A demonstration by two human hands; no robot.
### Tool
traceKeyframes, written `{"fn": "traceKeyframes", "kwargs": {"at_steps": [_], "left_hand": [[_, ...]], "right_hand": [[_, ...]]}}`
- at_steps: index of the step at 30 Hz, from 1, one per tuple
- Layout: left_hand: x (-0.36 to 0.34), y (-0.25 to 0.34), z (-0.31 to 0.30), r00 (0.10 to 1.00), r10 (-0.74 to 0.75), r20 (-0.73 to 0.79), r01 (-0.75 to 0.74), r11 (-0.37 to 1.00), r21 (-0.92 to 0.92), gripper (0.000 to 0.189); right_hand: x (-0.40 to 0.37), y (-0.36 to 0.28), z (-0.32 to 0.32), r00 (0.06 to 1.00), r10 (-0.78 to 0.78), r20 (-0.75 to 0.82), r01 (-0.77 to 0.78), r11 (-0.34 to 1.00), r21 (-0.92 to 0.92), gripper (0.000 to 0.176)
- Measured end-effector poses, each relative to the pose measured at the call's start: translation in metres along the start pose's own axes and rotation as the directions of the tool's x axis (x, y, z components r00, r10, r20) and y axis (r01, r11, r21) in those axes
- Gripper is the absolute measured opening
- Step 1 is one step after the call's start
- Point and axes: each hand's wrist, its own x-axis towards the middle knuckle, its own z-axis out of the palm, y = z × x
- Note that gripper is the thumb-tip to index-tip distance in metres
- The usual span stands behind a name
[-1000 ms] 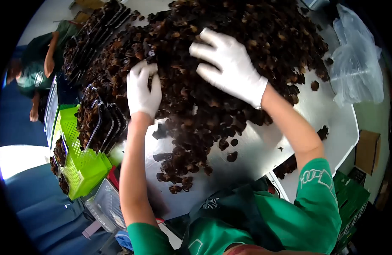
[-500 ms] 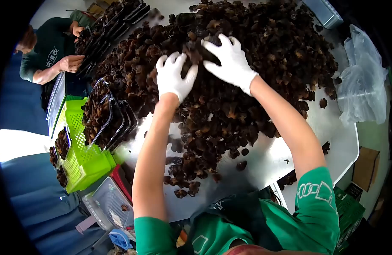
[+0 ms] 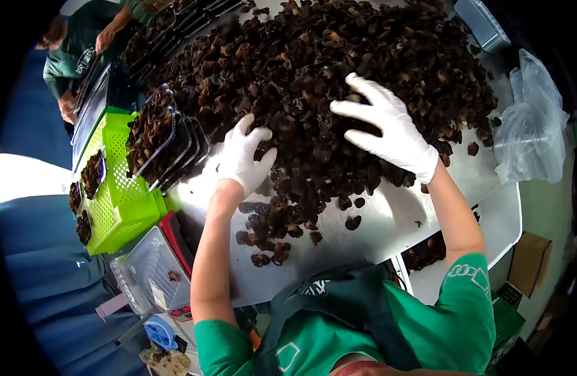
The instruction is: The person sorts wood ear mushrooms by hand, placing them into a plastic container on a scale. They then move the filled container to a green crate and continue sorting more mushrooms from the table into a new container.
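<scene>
A broad heap of dark brown, fungus-like pieces [image 3: 301, 69] covers much of the metal table [image 3: 388, 232]. My left hand [image 3: 243, 156], in a white glove, is at the heap's lower left edge, its fingers spread and nothing visible in them. Farther right, my right hand [image 3: 388, 125], also gloved in white, is over the heap with fingers apart and holds nothing. Loose pieces [image 3: 269, 229] lie below my left hand, near the table's front edge.
Filled clear trays [image 3: 169, 141] stand left, beside a green basket [image 3: 116, 216] and a scale [image 3: 154, 269]. A co-worker [image 3: 82, 50] holds a tray upper left. A plastic bag [image 3: 531, 125] and a blue-grey container [image 3: 482, 25] are at the right.
My hands have moved apart and nearer to me, the left one down and left, the right one right and down. The co-worker's hands have shifted from the stacked trays.
</scene>
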Motion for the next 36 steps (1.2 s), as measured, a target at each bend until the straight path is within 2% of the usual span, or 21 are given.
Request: {"fn": "traceKeyframes", "kwargs": {"at_steps": [2, 3, 4, 6, 8, 9, 10, 12, 13, 15, 18, 21, 22, 23, 24, 26, 27, 29, 31, 33, 36], "left_hand": [[0.004, 0.019, 0.017, 0.982, 0.031, -0.185, -0.044, 0.997, -0.065, 0.058], [0.004, 0.031, 0.029, 0.975, 0.079, -0.209, -0.083, 0.997, -0.009, 0.073], [0.001, 0.045, 0.039, 0.986, 0.076, -0.145, -0.071, 0.997, 0.04, 0.084], [-0.02, 0.059, 0.07, 0.987, 0.143, -0.072, -0.13, 0.979, 0.159, 0.089], [-0.049, 0.061, 0.084, 0.985, 0.167, 0.033, -0.17, 0.959, 0.228, 0.09], [-0.066, 0.057, 0.089, 0.988, 0.153, 0.016, -0.153, 0.97, 0.187, 0.087], [-0.084, 0.052, 0.094, 0.991, 0.132, -0.005, -0.13, 0.978, 0.164, 0.084], [-0.122, 0.046, 0.096, 0.996, 0.069, 0.055, -0.078, 0.981, 0.18, 0.081], [-0.139, 0.046, 0.097, 0.998, 0.027, 0.065, -0.038, 0.983, 0.18, 0.08], [-0.178, 0.044, 0.104, 0.999, -0.009, 0.052, -0.002, 0.978, 0.209, 0.079], [-0.221, 0.045, 0.123, 0.99, -0.009, -0.14, 0.043, 0.969, 0.245, 0.063], [-0.244, 0.041, 0.137, 0.956, -0.051, -0.288, 0.129, 0.957, 0.258, 0.051], [-0.249, 0.04, 0.14, 0.928, -0.081, -0.362, 0.175, 0.956, 0.235, 0.05], [-0.253, 0.041, 0.136, 0.912, -0.122, -0.391, 0.228, 0.945, 0.235, 0.051], [-0.256, 0.038, 0.136, 0.893, -0.117, -0.434, 0.237, 0.943, 0.234, 0.059], [-0.258, 0.037, 0.133, 0.867, -0.192, -0.459, 0.268, 0.957, 0.107, 0.07], [-0.257, 0.034, 0.137, 0.869, -0.189, -0.456, 0.246, 0.967, 0.068, 0.08], [-0.252, 0.036, 0.143, 0.904, -0.141, -0.403, 0.159, 0.987, 0.01, 0.085], [-0.249, 0.041, 0.147, 0.935, -0.057, -0.35, 0.084, 0.994, 0.064, 0.087], [-0.244, 0.045, 0.148, 0.94, -0.017, -0.341, 0.06, 0.991, 0.117, 0.08], [-0.235, 0.048, 0.147, 0.951, 0.011, -0.309, 0.05, 0.981, 0.189, 0.066]], "right_hand": [[-0.011, 0.005, 0.008, 0.982, 0.111, -0.15, -0.122, 0.99, -0.066, 0.056], [-0.019, -0.001, 0.016, 0.964, 0.168, -0.208, -0.213, 0.953, -0.216, 0.063], [-0.026, 0.002, 0.025, 0.959, 0.182, -0.215, -0.239, 0.93, -0.28, 0.071], [-0.046, -0.007, 0.05, 0.949, 0.218, -0.227, -0.291, 0.884, -0.367, 0.074], [-0.069, -0.03, 0.073, 0.955, 0.256, -0.147, -0.294, 0.876, -0.382, 0.077], [-0.08, -0.044, 0.086, 0.96, 0.26, -0.102, -0.28, 0.88, -0.384, 0.077], [-0.093, -0.057, 0.099, 0.962, 0.266, -0.056, -0.267, 0.884, -0.384, 0.077], [-0.114, -0.08, 0.121, 0.984, 0.177, 0.008, -0.164, 0.927, -0.336, 0.074], [-0.121, -0.095, 0.13, 0.986, 0.168, 0.0, -0.163, 0.953, -0.257, 0.071], [-0.132, -0.116, 0.144, 0.985, 0.13, 0.109, -0.103, 0.968, -0.23, 0.063], [-0.14, -0.131, 0.152, 0.979, 0.05, 0.198, -0.043, 0.998, -0.044, 0.051], [-0.147, -0.131, 0.142, 0.955, -0.097, 0.28, 0.091, 0.995, 0.037, 0.042], [-0.149, -0.128, 0.136, 0.944, -0.154, 0.293, 0.131, 0.987, 0.095, 0.041], [-0.159, -0.121, 0.139, 0.956, -0.185, 0.23, 0.157, 0.979, 0.131, 0.039], [-0.163, -0.118, 0.127, 0.957, -0.189, 0.222, 0.18, 0.982, 0.062, 0.037], [-0.174, -0.107, 0.116, 0.981, -0.069, 0.182, 0.066, 0.998, 0.018, 0.04], [-0.178, -0.101, 0.113, 0.993, -0.007, 0.118, 0.012, 0.999, -0.047, 0.045], [-0.182, -0.1, 0.111, 0.992, 0.123, 0.01, -0.119, 0.975, -0.186, 0.061], [-0.187, -0.098, 0.123, 0.976, 0.218, 0.019, -0.216, 0.973, -0.077, 0.076], [-0.186, -0.111, 0.133, 0.964, 0.249, 0.096, -0.248, 0.968, -0.023, 0.085], [-0.177, -0.136, 0.158, 0.984, 0.121, 0.128, -0.119, 0.993, -0.026, 0.079]]}}
